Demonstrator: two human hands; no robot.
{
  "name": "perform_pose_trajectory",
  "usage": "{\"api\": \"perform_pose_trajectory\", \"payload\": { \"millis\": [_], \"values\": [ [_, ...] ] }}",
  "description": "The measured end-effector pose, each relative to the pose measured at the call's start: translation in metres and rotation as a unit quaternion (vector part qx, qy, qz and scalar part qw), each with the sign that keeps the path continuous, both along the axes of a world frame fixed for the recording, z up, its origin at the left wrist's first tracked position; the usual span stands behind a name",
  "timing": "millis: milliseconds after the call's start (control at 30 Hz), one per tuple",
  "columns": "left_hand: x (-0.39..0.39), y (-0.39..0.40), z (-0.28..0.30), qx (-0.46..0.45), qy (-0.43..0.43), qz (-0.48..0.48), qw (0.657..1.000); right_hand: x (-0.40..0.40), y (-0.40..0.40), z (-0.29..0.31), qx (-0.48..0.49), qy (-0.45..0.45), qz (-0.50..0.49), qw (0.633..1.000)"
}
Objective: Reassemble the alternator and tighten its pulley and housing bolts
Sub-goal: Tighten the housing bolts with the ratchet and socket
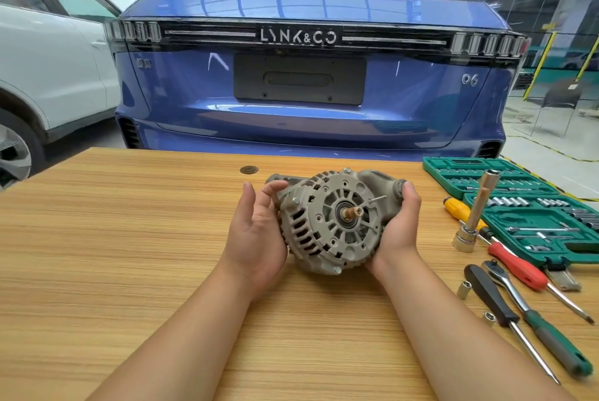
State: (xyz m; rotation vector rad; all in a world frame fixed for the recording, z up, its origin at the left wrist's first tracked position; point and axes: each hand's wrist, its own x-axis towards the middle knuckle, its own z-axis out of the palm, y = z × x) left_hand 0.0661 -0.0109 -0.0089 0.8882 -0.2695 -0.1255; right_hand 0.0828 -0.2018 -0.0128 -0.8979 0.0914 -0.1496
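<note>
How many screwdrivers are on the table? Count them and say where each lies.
3, all right of the alternator: the yellow-handled screwdriver beside the green socket case, the red-handled screwdriver nearer me, the black-handled screwdriver nearest. More may hide off-frame.

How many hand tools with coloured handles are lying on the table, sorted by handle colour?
Yellow handle: 1
Red handle: 1
Black handle: 1
Green handle: 1
Total: 4, all on the table right of the alternator.
</note>
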Motion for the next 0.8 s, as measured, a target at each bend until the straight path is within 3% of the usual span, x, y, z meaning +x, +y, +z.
{"api": "perform_pose_trajectory", "payload": {
  "millis": [333,533,800],
  "values": [
    [-0.01,-0.008,0.007,-0.022,-0.004,-0.01,1.0,0.009,-0.015,-0.002,0.042,0.065,0.013,0.997],
    [-0.012,-0.009,0.005,0.032,-0.032,-0.024,0.999,0.003,-0.016,-0.006,0.041,0.061,0.018,0.997],
    [-0.008,-0.008,-0.004,0.079,-0.042,0.026,0.996,-0.007,-0.005,0.0,0.069,-0.034,0.054,0.996]
  ]
}}
